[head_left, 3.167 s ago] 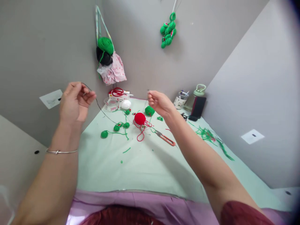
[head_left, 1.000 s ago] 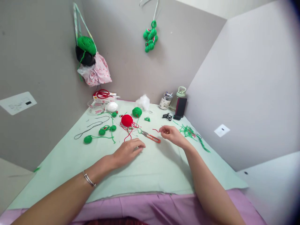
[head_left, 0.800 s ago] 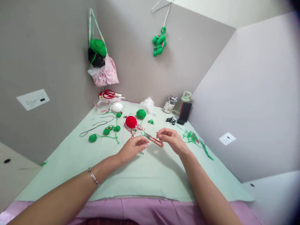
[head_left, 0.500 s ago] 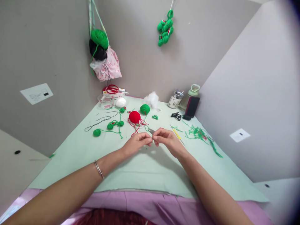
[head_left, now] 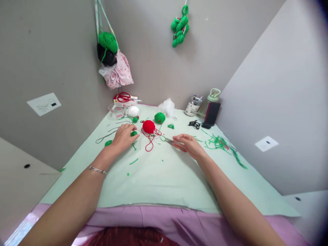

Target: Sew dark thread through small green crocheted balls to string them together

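Note:
My left hand (head_left: 124, 138) is at the left of the mat, over a group of small green crocheted balls (head_left: 134, 134). Its thumb and fingers are apart around one ball, which shows between them. Another green ball (head_left: 108, 143) lies partly behind the hand. My right hand (head_left: 189, 145) has its fingers curled at the orange handles of small scissors (head_left: 179, 146), whose blades point left. A red yarn ball (head_left: 148, 126) with loose red and white strands sits between the hands. Behind it is a green yarn ball (head_left: 159, 118).
Green yarn scraps (head_left: 217, 141) lie at the right. Along the back are white stuffing (head_left: 167, 107), a white ball (head_left: 133, 111), a clear tub (head_left: 116, 112), a pen cup (head_left: 192, 108) and a phone (head_left: 212, 113). A black clip (head_left: 194, 124) lies near the phone.
My hands were together in the middle and have parted. The left hand moved left over the green balls; the right drew slightly right, showing the scissors' orange handles.

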Action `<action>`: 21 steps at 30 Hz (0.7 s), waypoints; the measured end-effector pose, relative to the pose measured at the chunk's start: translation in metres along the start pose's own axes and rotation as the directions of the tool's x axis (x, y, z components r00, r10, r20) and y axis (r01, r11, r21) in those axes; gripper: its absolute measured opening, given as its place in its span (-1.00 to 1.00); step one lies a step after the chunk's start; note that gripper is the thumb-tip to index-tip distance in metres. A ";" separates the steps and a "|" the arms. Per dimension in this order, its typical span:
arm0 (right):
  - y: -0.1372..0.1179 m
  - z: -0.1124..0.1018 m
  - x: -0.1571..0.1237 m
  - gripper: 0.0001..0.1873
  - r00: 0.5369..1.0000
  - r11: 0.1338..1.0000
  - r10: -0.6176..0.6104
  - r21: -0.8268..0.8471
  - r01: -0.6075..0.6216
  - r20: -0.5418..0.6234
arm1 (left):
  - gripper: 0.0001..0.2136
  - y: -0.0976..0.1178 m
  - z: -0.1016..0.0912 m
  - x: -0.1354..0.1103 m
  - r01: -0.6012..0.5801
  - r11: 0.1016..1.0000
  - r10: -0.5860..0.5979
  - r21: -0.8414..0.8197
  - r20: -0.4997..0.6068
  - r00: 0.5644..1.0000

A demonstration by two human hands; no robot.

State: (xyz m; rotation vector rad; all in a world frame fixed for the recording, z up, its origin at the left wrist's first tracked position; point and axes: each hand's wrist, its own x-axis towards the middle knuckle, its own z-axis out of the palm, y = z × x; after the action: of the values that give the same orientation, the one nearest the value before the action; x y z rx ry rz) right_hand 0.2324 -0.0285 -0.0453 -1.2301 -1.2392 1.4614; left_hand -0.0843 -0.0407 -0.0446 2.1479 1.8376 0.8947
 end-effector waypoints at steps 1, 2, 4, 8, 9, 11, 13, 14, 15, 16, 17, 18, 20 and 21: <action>0.002 -0.007 0.005 -0.65 0.997 1.000 -0.021 0.008 0.021 -0.070 | -0.83 0.000 0.003 -0.001 -0.012 1.000 0.012 0.006 0.011 1.000; 0.003 -0.015 0.008 -0.65 0.990 0.999 -0.049 0.007 0.050 -0.132 | -0.82 0.003 0.007 -0.002 -0.037 0.999 0.037 -0.006 0.016 0.999; 0.003 -0.029 0.012 -0.64 0.967 0.994 -0.113 -0.027 0.109 -0.228 | -0.84 0.013 0.015 -0.008 -0.106 0.992 0.108 -0.066 0.023 0.994; 0.000 -0.044 0.013 -0.65 0.934 0.982 -0.184 -0.105 0.159 -0.308 | -0.85 0.037 0.031 -0.022 -0.240 0.952 0.264 -0.191 0.115 0.958; -0.002 -0.044 0.014 -0.66 0.931 0.980 -0.189 -0.115 0.160 -0.311 | -0.84 0.042 0.034 -0.026 -0.261 0.939 0.298 -0.222 0.154 0.942; -0.004 -0.039 0.018 -0.66 0.930 0.978 -0.195 -0.132 0.161 -0.310 | -0.82 0.050 0.038 -0.032 -0.279 0.914 0.348 -0.294 0.217 0.912; -0.008 -0.030 0.025 -0.67 0.934 0.975 -0.201 -0.150 0.163 -0.297 | -0.80 0.056 0.038 -0.035 -0.274 0.893 0.371 -0.357 0.240 0.897; -0.010 -0.024 0.028 -0.68 0.936 0.974 -0.205 -0.156 0.165 -0.285 | -0.81 0.057 0.036 -0.035 -0.277 0.886 0.379 -0.372 0.238 0.894; -0.013 -0.017 0.031 -0.69 0.940 0.972 -0.209 -0.161 0.170 -0.271 | -0.82 0.058 0.034 -0.034 -0.281 0.884 0.382 -0.374 0.229 0.895; -0.015 -0.010 0.033 -0.70 0.943 0.971 -0.213 -0.162 0.176 -0.255 | -0.82 0.056 0.031 -0.032 -0.284 0.886 0.376 -0.366 0.211 0.902; -0.018 -0.001 0.034 -0.70 0.947 0.970 -0.217 -0.160 0.182 -0.237 | -0.82 0.053 0.027 -0.029 -0.282 0.895 0.359 -0.345 0.183 0.915; -0.020 0.008 0.033 -0.70 0.951 0.969 -0.220 -0.157 0.188 -0.219 | -0.82 0.047 0.023 -0.024 -0.272 0.911 0.328 -0.309 0.146 0.933; -0.022 0.026 0.025 -0.71 0.959 0.969 -0.230 -0.136 0.208 -0.169 | -0.82 0.030 0.016 -0.015 -0.214 0.958 0.227 -0.190 0.051 0.972; -0.022 0.034 0.020 -0.72 0.963 0.969 -0.234 -0.118 0.219 -0.136 | -0.82 0.019 0.014 -0.010 -0.174 0.978 0.176 -0.115 0.010 0.984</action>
State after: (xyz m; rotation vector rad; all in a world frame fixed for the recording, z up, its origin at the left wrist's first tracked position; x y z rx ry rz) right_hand 0.1954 -0.0116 -0.0256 -1.1976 -1.3185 1.1316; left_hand -0.0611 -0.0508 -0.0496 2.2648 1.5667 0.9834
